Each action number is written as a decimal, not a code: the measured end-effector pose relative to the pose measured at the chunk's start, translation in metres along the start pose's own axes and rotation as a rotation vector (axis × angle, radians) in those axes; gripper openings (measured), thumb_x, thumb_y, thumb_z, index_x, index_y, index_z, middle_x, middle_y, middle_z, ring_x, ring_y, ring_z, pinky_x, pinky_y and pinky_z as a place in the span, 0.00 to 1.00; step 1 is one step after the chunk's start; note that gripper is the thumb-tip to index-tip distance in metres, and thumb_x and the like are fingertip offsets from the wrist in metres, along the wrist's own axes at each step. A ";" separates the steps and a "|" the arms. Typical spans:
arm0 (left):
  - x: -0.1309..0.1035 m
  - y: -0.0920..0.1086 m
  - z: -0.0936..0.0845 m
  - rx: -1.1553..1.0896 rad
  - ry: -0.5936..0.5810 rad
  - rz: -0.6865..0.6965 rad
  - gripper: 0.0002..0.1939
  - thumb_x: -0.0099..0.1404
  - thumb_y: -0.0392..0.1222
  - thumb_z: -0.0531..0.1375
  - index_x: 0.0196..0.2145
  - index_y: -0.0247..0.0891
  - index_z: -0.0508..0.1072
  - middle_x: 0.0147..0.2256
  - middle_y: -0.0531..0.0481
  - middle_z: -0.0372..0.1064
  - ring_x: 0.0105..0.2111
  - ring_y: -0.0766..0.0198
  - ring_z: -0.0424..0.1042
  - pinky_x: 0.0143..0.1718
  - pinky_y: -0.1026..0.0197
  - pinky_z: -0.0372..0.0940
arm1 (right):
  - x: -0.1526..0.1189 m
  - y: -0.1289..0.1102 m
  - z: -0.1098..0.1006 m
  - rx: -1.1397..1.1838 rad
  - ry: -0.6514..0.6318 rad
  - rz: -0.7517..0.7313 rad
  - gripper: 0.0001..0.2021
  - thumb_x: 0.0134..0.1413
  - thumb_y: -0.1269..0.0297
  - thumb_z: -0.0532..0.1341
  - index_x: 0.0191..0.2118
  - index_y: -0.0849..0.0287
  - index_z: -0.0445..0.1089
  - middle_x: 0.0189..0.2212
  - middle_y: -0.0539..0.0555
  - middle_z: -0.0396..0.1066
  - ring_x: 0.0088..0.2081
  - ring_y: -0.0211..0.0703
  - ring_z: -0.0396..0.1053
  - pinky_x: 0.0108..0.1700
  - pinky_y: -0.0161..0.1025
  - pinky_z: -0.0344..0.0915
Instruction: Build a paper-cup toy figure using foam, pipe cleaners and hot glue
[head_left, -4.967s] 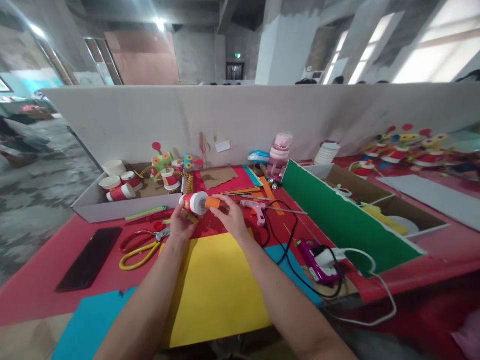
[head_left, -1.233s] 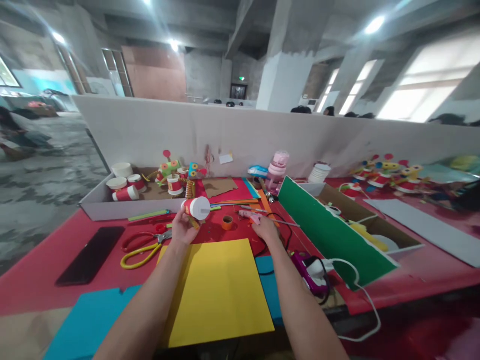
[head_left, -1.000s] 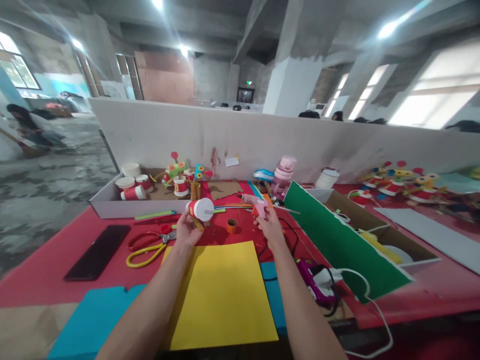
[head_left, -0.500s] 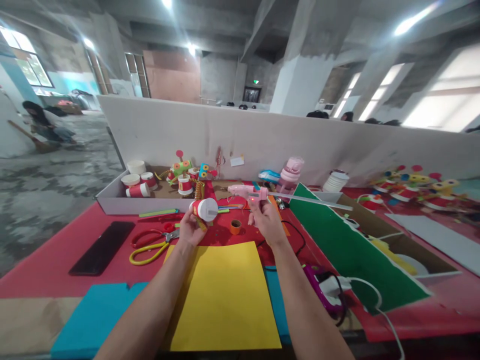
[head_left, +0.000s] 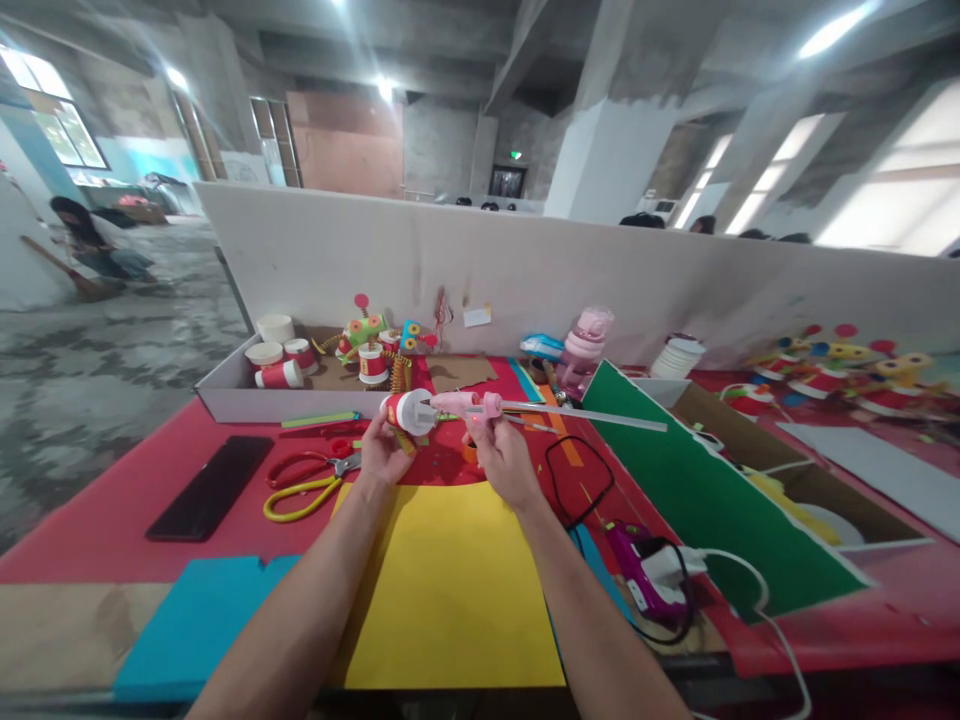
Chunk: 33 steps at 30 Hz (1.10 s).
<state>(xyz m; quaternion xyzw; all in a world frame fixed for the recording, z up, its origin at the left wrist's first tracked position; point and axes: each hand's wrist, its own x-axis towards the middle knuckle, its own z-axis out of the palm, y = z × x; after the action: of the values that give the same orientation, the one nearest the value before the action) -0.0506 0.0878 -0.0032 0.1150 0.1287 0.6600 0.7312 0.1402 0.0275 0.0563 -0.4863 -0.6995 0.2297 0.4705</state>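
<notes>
My left hand (head_left: 384, 455) is closed around a red and white paper cup (head_left: 409, 412) lying on its side, its white end turned to the right. In my right hand (head_left: 502, 460) is a pink hot glue gun (head_left: 459, 403), a small red light glowing on it. The gun's nozzle is at the cup's white end; whether it touches I cannot tell. A long clear glue stick (head_left: 600, 415) juts out of the gun's back to the right. Partly hidden behind my right hand is a small orange paper ring (head_left: 470, 453).
Yellow card (head_left: 450, 590) lies under my forearms. To the left are yellow-and-red-handled pliers (head_left: 304, 495), a black phone (head_left: 210, 490) and a box (head_left: 225, 405) of cups and paper figures. A green panel (head_left: 697, 490) and a purple power strip (head_left: 649, 575) with cables stand right.
My right hand has brought the glue gun leftward and slightly down, so its nozzle is now at the cup's white end. My left hand still holds the cup in nearly the same place.
</notes>
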 end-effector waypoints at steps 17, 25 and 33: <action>0.000 0.000 0.000 0.021 0.010 0.008 0.16 0.68 0.42 0.53 0.50 0.37 0.72 0.35 0.46 0.79 0.34 0.60 0.78 0.36 0.57 0.75 | -0.001 0.001 0.008 -0.076 0.050 -0.027 0.18 0.63 0.49 0.50 0.44 0.58 0.67 0.29 0.57 0.74 0.26 0.45 0.70 0.28 0.36 0.58; 0.003 0.000 -0.004 0.025 -0.020 -0.011 0.16 0.67 0.42 0.54 0.50 0.36 0.72 0.36 0.44 0.78 0.36 0.58 0.78 0.37 0.55 0.75 | -0.004 0.001 0.009 -0.091 0.040 -0.041 0.18 0.64 0.50 0.49 0.44 0.59 0.67 0.28 0.56 0.74 0.26 0.45 0.70 0.29 0.36 0.58; 0.002 0.001 -0.002 0.009 0.008 -0.017 0.14 0.67 0.41 0.53 0.46 0.35 0.73 0.33 0.45 0.79 0.34 0.59 0.78 0.37 0.56 0.75 | -0.005 0.001 0.006 -0.058 -0.002 -0.046 0.18 0.64 0.51 0.50 0.46 0.60 0.67 0.30 0.56 0.74 0.27 0.44 0.71 0.29 0.34 0.59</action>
<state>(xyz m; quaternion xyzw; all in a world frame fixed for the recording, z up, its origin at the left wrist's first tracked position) -0.0518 0.0895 -0.0049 0.1144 0.1356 0.6536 0.7358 0.1358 0.0245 0.0510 -0.4833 -0.7172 0.1990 0.4609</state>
